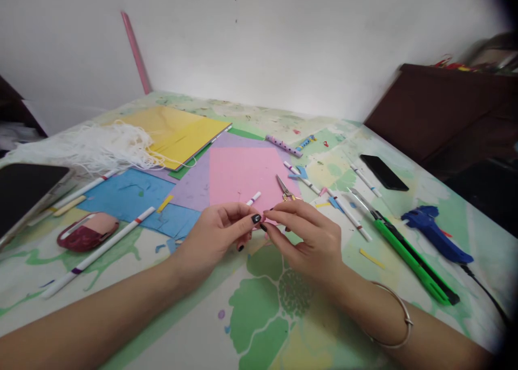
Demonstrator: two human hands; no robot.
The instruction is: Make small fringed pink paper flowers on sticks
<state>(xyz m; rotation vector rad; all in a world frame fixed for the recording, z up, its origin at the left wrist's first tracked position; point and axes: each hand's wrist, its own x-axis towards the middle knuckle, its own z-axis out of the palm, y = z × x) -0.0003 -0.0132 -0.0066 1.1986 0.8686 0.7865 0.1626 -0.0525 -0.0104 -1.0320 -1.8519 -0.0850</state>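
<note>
My left hand (226, 227) and my right hand (309, 238) meet at the middle, fingertips pinched together around a tiny pinkish piece (263, 217) that is mostly hidden. The fingers of both hands are closed. Just beyond them lies a pink sheet (243, 170) on a purple sheet (194, 178). Small scissors (284, 186) rest partly behind my right hand. A white marker (254, 198) sticks out behind the fingers.
To the right lie a green cutter (413, 257), a blue glue gun (437, 235) and a black phone (383, 172). Left are white strings (93, 143), a yellow pad (182, 132), blue sheets (129, 194), a maroon-and-pink object (88, 231) and a dark tablet (28, 192).
</note>
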